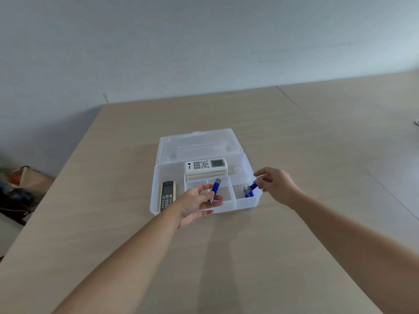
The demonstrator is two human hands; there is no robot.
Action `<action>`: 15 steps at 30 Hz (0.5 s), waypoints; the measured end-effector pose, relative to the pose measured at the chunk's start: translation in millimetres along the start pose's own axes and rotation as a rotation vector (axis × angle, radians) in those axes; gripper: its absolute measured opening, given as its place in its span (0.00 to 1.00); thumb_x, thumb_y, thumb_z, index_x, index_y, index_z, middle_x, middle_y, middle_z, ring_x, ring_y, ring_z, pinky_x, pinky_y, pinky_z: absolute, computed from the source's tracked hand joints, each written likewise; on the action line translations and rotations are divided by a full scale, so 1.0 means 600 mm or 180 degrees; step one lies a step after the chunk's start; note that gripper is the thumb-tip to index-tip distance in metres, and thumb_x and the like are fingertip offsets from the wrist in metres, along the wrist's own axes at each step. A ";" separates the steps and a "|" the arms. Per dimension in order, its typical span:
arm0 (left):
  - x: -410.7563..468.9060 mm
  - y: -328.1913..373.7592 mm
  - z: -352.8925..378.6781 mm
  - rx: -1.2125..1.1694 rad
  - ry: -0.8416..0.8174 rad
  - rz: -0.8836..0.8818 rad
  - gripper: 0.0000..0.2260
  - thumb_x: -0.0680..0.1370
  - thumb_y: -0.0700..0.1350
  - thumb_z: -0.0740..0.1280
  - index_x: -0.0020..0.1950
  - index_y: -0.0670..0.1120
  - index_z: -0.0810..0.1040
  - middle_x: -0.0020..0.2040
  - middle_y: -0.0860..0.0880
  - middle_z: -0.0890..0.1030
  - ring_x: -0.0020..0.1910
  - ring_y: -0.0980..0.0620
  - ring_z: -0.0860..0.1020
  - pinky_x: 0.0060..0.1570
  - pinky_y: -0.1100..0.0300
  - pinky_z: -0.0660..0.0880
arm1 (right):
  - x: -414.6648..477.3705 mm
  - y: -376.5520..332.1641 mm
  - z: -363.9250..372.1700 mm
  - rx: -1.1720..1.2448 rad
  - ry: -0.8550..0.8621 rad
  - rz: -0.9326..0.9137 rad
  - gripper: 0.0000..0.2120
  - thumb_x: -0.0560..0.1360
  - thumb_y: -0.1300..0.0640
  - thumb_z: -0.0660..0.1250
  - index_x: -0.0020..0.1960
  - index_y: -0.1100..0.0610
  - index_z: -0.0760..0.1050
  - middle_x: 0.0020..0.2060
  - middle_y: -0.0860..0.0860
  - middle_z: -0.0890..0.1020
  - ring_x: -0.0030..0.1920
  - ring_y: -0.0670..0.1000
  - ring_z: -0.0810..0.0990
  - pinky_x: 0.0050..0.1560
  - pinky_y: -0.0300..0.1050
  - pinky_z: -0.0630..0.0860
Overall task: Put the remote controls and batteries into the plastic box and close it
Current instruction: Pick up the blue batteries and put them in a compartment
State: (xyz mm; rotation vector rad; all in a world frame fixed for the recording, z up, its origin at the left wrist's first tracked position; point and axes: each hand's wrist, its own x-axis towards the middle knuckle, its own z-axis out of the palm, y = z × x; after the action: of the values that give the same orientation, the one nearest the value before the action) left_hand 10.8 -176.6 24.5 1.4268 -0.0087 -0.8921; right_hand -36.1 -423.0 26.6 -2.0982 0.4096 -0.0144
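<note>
Two bare forearms reach in from 6 o'clock across the pale wood worktop [294, 137]. The left hand [196, 206] lies palm up at the near edge of the plastic box [156, 177], its grip closed on a blue battery [215, 189] pinched between thumb and fingers (the battery stands nearly upright, tilted slightly toward 1 o'clock). At 3 o'clock from it, the right hand [275, 185] hovers over the box's right rim, its grip closed on a second blue battery [254, 185], which points down toward 8 o'clock into the right front compartment. More batteries [247, 193] already lie in that compartment; how many, I cannot tell.

Inside the box, a dark-faced remote control [167, 196] lies lengthwise in the long left compartment, at 9 o'clock from the left hand. Farther back, a white remote control [205, 165] with a small screen rests crosswise in the rear section on top of another pale, flat item whose nature is unclear. The clear lid [197, 145] stands open, leaning back toward 12 o'clock. Beyond the worktop is a plain grey wall [204, 41]. On the floor at 9 o'clock sits a blurred bag [20, 189].
</note>
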 end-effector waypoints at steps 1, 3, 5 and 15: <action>0.007 0.006 0.004 -0.0177 0.0017 0.0052 0.15 0.81 0.37 0.60 0.66 0.49 0.71 0.40 0.50 0.85 0.40 0.54 0.85 0.49 0.57 0.75 | 0.011 -0.002 0.001 -0.0143 -0.0001 -0.0029 0.08 0.75 0.63 0.64 0.53 0.57 0.76 0.43 0.58 0.84 0.40 0.54 0.78 0.42 0.46 0.76; 0.023 0.016 0.011 -0.0386 0.0072 0.0134 0.19 0.81 0.34 0.59 0.69 0.52 0.68 0.40 0.47 0.84 0.38 0.53 0.86 0.49 0.58 0.75 | 0.032 -0.008 0.006 -0.0400 -0.0017 -0.0091 0.05 0.76 0.61 0.63 0.52 0.56 0.73 0.43 0.56 0.83 0.40 0.54 0.75 0.35 0.43 0.71; 0.039 0.026 0.015 -0.0303 0.0121 0.0164 0.20 0.81 0.33 0.58 0.69 0.53 0.68 0.42 0.46 0.83 0.37 0.52 0.86 0.47 0.59 0.77 | 0.052 -0.017 0.014 -0.0629 -0.0018 -0.0146 0.04 0.75 0.61 0.66 0.50 0.58 0.75 0.42 0.56 0.82 0.40 0.55 0.76 0.34 0.41 0.70; 0.116 0.035 0.000 0.0717 0.0714 0.0293 0.13 0.78 0.32 0.64 0.57 0.46 0.69 0.44 0.44 0.77 0.40 0.49 0.82 0.40 0.61 0.79 | 0.144 -0.017 0.088 -0.2042 -0.1047 -0.0128 0.13 0.75 0.59 0.65 0.56 0.64 0.80 0.53 0.58 0.83 0.51 0.56 0.81 0.54 0.48 0.78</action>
State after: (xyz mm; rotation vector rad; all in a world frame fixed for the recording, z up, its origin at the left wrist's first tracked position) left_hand 69.7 -216.0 7.9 1.7172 -0.0062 -0.6671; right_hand 57.5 -399.8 -6.5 -2.6740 0.1801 0.4908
